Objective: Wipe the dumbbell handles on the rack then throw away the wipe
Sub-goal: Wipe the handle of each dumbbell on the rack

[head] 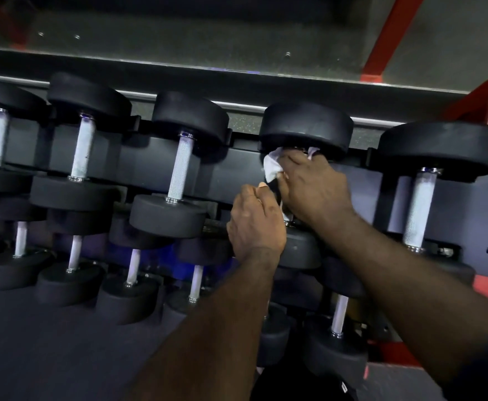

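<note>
A dark rack point(237, 172) holds black dumbbells with knurled steel handles in two rows. My right hand point(312, 186) grips a white wipe point(271, 166) wrapped round the handle of the fourth top-row dumbbell point(306, 128), just under its far head. Most of that handle is hidden by the hand. My left hand point(254, 221) is curled into a loose fist beside the near end of the same handle, by the near head point(297, 247); whether it holds anything is hidden.
Neighbouring top-row dumbbells stand with bare handles at left point(180, 166) and right point(419, 206). A lower row of smaller dumbbells point(134, 267) sits below. A mirror edge and red frame point(387, 39) run behind. Dark floor point(49, 357) lies at lower left.
</note>
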The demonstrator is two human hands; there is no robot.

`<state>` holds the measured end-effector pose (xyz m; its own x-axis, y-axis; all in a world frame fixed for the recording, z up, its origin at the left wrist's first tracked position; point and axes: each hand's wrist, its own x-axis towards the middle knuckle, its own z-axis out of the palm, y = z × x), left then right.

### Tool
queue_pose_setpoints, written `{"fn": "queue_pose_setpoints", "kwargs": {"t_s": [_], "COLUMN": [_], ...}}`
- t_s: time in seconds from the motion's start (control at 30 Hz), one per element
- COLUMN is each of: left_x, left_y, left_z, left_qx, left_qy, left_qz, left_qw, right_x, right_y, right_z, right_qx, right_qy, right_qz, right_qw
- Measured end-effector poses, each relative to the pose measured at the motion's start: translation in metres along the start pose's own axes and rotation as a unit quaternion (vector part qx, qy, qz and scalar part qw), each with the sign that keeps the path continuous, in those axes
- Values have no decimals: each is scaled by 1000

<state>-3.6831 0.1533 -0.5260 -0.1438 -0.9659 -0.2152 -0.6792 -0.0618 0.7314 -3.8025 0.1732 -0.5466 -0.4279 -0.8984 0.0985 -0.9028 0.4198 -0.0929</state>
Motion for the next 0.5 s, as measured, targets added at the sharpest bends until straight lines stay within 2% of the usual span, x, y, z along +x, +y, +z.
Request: {"fn": "queue_pose_setpoints", "kwargs": {"t_s": [0.13,0.2,0.33,0.43,0.5], "left_x": [2,2,1,1,1], "left_y": [-2,-3,-1,-4,-5], "left_z": [0,1,0,1,2], "left_qx": [-9,-9,-4,-1,1], "left_qy": [7,5,-1,1,0], "left_qz": [7,8,7,18,19], "left_qw": [1000,1000,1000,1000,1000], "right_x": [-15,1,34,7,-17], "right_y": [10,6,-4,10,21], "right_z": [-7,0,2,8,13], "right_qx": [39,42,-31,51,139], "right_qy": [36,4,-48,-30,-69], "right_qz": [1,3,21,-37,-129], "right_qw": [999,999,998,998,979]}}
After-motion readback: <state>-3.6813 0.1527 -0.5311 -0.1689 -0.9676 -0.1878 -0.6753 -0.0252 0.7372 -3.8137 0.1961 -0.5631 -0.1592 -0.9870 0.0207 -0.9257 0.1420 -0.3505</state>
